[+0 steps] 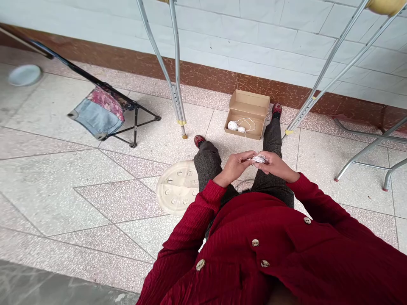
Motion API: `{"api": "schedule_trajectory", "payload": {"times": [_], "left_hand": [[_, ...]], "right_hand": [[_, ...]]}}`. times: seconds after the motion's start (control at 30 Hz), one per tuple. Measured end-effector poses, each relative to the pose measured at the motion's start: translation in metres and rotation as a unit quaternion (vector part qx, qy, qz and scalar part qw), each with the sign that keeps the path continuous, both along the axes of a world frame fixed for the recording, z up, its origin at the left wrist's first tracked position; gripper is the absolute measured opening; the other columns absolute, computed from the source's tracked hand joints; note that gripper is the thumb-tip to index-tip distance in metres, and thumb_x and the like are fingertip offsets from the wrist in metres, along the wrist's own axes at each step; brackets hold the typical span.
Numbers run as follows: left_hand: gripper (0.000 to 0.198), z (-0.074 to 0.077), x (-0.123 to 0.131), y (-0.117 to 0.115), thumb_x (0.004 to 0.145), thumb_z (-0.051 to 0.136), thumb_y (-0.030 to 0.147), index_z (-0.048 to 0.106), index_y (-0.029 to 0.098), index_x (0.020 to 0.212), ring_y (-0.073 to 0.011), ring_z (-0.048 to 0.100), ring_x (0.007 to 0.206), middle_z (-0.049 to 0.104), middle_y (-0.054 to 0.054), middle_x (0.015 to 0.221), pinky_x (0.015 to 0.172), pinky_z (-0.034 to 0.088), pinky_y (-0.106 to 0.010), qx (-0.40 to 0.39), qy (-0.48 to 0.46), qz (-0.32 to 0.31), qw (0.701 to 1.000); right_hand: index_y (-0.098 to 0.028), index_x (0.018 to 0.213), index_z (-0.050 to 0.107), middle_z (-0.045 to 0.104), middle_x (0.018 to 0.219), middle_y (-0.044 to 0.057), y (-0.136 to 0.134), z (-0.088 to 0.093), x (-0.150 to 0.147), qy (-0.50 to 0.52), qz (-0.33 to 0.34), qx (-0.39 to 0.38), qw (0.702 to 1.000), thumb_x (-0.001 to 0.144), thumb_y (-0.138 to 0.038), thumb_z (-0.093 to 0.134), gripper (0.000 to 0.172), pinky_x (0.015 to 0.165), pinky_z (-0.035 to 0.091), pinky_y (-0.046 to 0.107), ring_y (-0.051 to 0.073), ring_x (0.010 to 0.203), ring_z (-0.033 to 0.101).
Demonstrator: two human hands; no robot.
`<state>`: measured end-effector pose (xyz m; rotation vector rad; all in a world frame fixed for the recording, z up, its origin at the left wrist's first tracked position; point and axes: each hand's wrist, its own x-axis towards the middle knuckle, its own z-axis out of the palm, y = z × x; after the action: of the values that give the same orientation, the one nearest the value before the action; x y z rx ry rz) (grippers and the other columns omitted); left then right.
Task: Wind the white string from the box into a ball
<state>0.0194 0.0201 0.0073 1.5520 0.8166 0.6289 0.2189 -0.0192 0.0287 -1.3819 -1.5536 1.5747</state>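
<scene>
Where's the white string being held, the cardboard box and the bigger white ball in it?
White string (259, 159): head view, on the bundled strands.
Cardboard box (249, 103): head view, inside its raised lid.
Bigger ball (232, 126): head view, its middle.

two white balls, one open box, two crutches, two shoes

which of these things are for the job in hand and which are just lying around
Probably for the job:
white yarn, held by the left hand and right hand
open cardboard box
two white balls inside it

Apparently just nearby:
folding seat
metal crutches
pale round disc
pale dish
metal frame, far right
</scene>
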Motion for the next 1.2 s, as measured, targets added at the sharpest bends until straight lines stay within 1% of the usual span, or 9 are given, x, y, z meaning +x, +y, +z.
{"api": "schedule_trajectory", "payload": {"times": [0.13,0.23,0.37,0.53,0.7,0.8,1.0,1.1,1.2], "left_hand": [[0.022,0.005,0.001,-0.003,0.092,0.058,0.031,0.071,0.015,0.1,-0.0163,0.064,0.089,0.071,-0.002,0.093,0.083,0.049,-0.024,0.041,0.029,0.004,0.999],[0.022,0.011,0.0,-0.005,0.093,0.056,0.031,0.07,0.016,0.096,-0.0149,0.063,0.083,0.069,0.0,0.087,0.08,0.048,-0.023,0.071,0.064,0.011,0.995],[0.026,0.015,-0.002,-0.006,0.095,0.055,0.037,0.071,0.017,0.098,-0.0159,0.064,0.085,0.072,-0.001,0.09,0.082,0.048,-0.023,0.098,0.098,0.04,0.99],[0.027,0.015,-0.002,-0.007,0.096,0.055,0.037,0.071,0.016,0.097,-0.0165,0.066,0.087,0.074,-0.002,0.093,0.082,0.049,-0.022,0.118,0.105,0.064,0.985],[0.026,0.015,-0.002,-0.009,0.096,0.055,0.035,0.072,0.017,0.103,-0.0177,0.068,0.094,0.076,-0.002,0.1,0.087,0.051,-0.024,0.131,0.096,0.081,0.983],[0.026,0.015,-0.004,-0.011,0.096,0.056,0.035,0.073,0.018,0.103,-0.0179,0.069,0.096,0.076,-0.003,0.103,0.088,0.052,-0.024,0.136,0.089,0.084,0.983],[0.026,0.016,-0.003,-0.013,0.095,0.058,0.036,0.073,0.016,0.101,-0.0165,0.07,0.088,0.076,-0.003,0.096,0.085,0.053,-0.024,0.141,0.083,0.1,0.981],[0.028,0.018,-0.004,-0.015,0.096,0.056,0.037,0.073,0.016,0.105,-0.0172,0.07,0.092,0.077,-0.004,0.101,0.088,0.053,-0.024,0.152,0.093,0.099,0.979],[0.029,0.021,-0.006,-0.017,0.097,0.055,0.035,0.072,0.017,0.112,-0.0183,0.071,0.098,0.076,-0.006,0.109,0.091,0.053,-0.026,0.173,0.105,0.098,0.974]], "right_hand": [[-0.019,0.09,0.056,0.049,0.056,-0.007,-0.001,-0.001,-0.001,-0.026,-0.007,0.023,0.999,0.09,-0.052,0.063,0.034,0.048,0.034,0.024,0.011,0.046,0.049],[-0.018,0.091,0.059,0.05,0.058,-0.006,-0.003,-0.001,-0.005,0.011,-0.022,0.015,1.0,0.089,-0.054,0.064,0.036,0.048,0.036,0.024,0.01,0.047,0.05],[-0.017,0.094,0.064,0.059,0.071,-0.002,-0.007,-0.001,-0.011,0.082,-0.084,-0.007,0.993,0.084,-0.054,0.07,0.04,0.049,0.041,0.024,0.011,0.051,0.058],[-0.018,0.111,0.064,0.069,0.09,0.004,-0.011,-0.002,-0.015,0.121,-0.155,-0.003,0.98,0.08,-0.048,0.076,0.046,0.049,0.043,0.023,0.012,0.058,0.065],[-0.019,0.112,0.062,0.066,0.079,-0.001,-0.01,-0.004,-0.013,0.102,-0.132,0.028,0.986,0.079,-0.042,0.078,0.043,0.053,0.045,0.023,0.011,0.058,0.062],[-0.021,0.115,0.061,0.067,0.084,-0.001,-0.01,-0.005,-0.014,0.104,-0.101,0.035,0.989,0.08,-0.04,0.077,0.044,0.055,0.048,0.025,0.01,0.058,0.059],[-0.022,0.102,0.059,0.058,0.071,-0.005,-0.011,-0.006,-0.019,0.082,-0.144,0.067,0.984,0.085,-0.04,0.072,0.027,0.054,0.045,0.024,0.009,0.055,0.056],[-0.021,0.1,0.06,0.062,0.075,-0.004,-0.011,-0.003,-0.019,0.11,-0.143,0.038,0.983,0.081,-0.037,0.076,0.029,0.053,0.044,0.023,0.009,0.055,0.056],[-0.021,0.107,0.063,0.069,0.092,0.0,-0.01,0.003,-0.014,0.207,-0.15,-0.033,0.966,0.071,-0.03,0.082,0.042,0.049,0.04,0.022,0.009,0.057,0.059]]}}
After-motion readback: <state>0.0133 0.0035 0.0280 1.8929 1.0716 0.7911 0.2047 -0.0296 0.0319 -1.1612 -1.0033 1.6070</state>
